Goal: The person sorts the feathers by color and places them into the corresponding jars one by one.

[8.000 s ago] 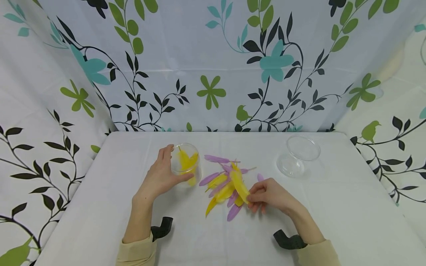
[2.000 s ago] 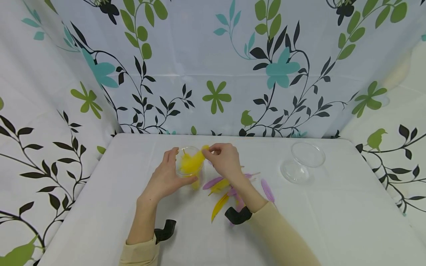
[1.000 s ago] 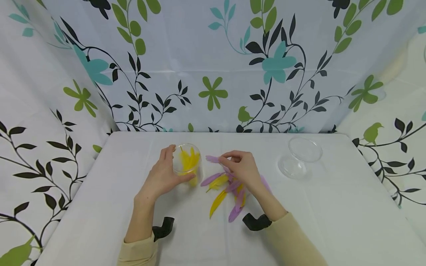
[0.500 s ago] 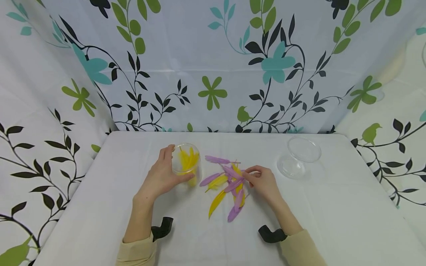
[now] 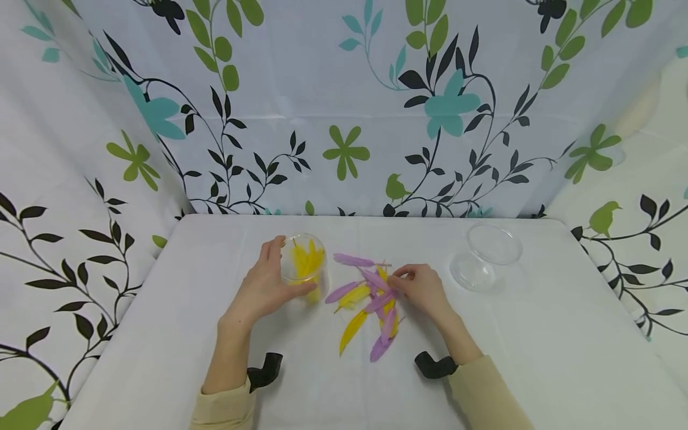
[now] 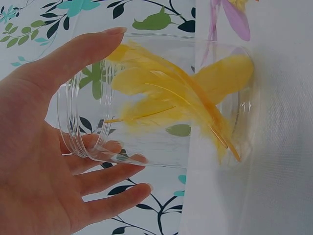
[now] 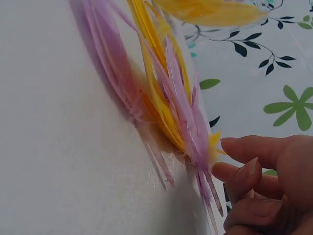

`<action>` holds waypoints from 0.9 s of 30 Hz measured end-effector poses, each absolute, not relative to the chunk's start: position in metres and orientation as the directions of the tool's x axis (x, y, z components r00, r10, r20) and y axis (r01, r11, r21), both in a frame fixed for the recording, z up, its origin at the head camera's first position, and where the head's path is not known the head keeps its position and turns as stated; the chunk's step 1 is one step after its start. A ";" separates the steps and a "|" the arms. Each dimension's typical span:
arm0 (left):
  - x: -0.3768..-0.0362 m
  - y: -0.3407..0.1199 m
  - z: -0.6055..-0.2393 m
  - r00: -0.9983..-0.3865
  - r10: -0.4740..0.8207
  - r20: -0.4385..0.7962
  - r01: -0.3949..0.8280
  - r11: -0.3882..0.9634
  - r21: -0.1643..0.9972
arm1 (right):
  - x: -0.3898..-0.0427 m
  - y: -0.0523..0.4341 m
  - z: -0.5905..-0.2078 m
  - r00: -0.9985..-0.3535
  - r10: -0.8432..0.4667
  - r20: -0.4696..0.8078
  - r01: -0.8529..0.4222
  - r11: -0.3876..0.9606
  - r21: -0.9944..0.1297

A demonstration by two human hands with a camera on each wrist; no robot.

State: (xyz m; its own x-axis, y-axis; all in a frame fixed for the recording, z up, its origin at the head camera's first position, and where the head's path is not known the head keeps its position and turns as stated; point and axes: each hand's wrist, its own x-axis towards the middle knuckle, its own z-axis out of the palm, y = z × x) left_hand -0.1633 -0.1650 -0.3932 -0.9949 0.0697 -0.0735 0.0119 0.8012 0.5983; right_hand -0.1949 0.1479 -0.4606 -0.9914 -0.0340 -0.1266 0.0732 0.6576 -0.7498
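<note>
My left hand [image 5: 267,283] grips a clear jar [image 6: 161,156] standing on the table, its thumb on one side of the rim and fingers round the other. Several yellow feathers [image 6: 166,93] are inside the jar. To the right of it lies a loose pile of lilac feathers [image 5: 352,260] and yellow feathers [image 5: 352,329]. My right hand [image 5: 423,289] is at the right edge of this pile, fingers bent. In the right wrist view its fingertips are right at a yellow feather's end [image 7: 214,141] beside lilac quills; whether they pinch it I cannot tell.
A second clear container [image 5: 473,272], round-rimmed, stands at the back right of the white table [image 5: 537,334]. A patterned curtain [image 5: 301,89] hangs behind the table and along both sides. Black wrist mounts [image 5: 264,371] stick out from both sleeves.
Earlier the right hand carried a yellow feather to the jar, which now holds more of them. It then came back over the pile to its right edge. The left hand stays on the jar.
</note>
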 end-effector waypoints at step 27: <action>-0.163 -0.165 -0.393 -0.995 0.078 -0.055 0.031 0.812 0.583 | -0.206 0.148 -0.432 -0.997 0.082 0.016 0.035 0.584 -0.811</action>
State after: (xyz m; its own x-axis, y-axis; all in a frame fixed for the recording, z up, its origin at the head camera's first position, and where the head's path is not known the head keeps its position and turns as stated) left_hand -0.1625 -0.1648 -0.3927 -0.9954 0.0778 -0.0555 0.0309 0.8116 0.5834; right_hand -0.2064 0.1479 -0.4325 -0.9965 0.0816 0.0157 0.0351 0.5845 -0.8106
